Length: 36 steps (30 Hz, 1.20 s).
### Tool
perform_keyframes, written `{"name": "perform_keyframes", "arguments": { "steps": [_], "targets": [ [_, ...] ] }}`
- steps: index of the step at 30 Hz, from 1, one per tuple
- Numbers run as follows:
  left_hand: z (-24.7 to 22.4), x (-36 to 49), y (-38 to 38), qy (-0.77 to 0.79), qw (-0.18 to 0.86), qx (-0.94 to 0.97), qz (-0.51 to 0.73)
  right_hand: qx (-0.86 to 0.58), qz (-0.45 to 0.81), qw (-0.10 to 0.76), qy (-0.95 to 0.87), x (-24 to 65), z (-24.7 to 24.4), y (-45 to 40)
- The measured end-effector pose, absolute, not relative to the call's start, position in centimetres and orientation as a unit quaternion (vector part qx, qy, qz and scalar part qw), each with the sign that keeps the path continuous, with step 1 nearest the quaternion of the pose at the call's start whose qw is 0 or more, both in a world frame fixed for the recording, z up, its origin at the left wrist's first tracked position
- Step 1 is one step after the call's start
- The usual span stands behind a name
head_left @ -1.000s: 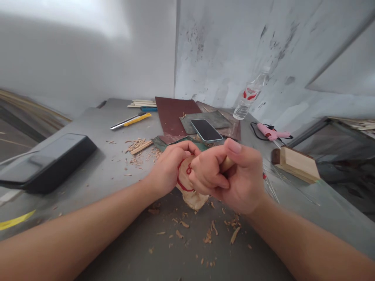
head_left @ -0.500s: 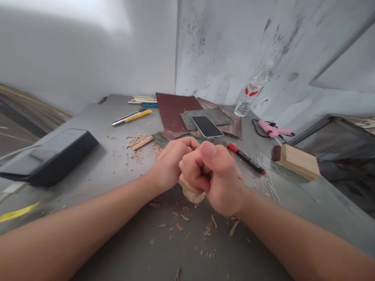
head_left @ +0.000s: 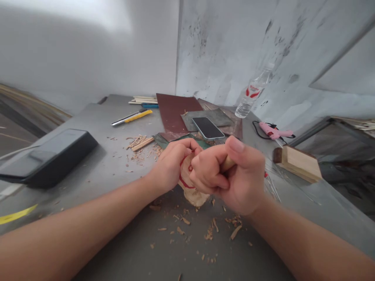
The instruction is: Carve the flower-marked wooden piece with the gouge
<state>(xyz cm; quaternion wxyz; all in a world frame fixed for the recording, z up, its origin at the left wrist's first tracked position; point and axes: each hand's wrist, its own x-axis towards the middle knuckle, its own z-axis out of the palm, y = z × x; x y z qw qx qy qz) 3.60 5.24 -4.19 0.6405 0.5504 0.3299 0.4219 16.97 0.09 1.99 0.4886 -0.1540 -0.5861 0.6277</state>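
My left hand (head_left: pixel 172 163) is closed around the far left edge of a pale carved wood piece (head_left: pixel 195 198) with red lines drawn on it. The piece is held over the table among wood shavings (head_left: pixel 209 230). My right hand (head_left: pixel 238 177), thumb up, is wrapped in a fist around a tool with a light wooden handle (head_left: pixel 227 164). The tool's working end is hidden by the fingers, so I cannot tell its exact kind. The right knuckles are close against the right side of the wood piece.
Beyond the hands lie a phone (head_left: pixel 208 128), dark red sandpaper (head_left: pixel 175 109) and a yellow utility knife (head_left: pixel 133 117). A black device (head_left: pixel 58 156) stands left. At right are a water bottle (head_left: pixel 250 95), a pink glue gun (head_left: pixel 274 131), a wood block (head_left: pixel 301 162) and thin metal rods (head_left: pixel 274 187).
My right hand has moved right, away from my left hand, with the tool handle in it. The red-marked face of the wood piece has come into view. The red-capped marker is now mostly hidden.
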Motion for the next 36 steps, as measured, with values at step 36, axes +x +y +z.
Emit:
{"name": "perform_keyframes", "arguments": {
  "steps": [36],
  "targets": [
    [-3.0, 3.7, 4.9, 0.322, 0.595, 0.583, 0.45, -0.167, 0.593, 0.489, -0.617, 16.3, 0.5, 0.2]
  ]
}}
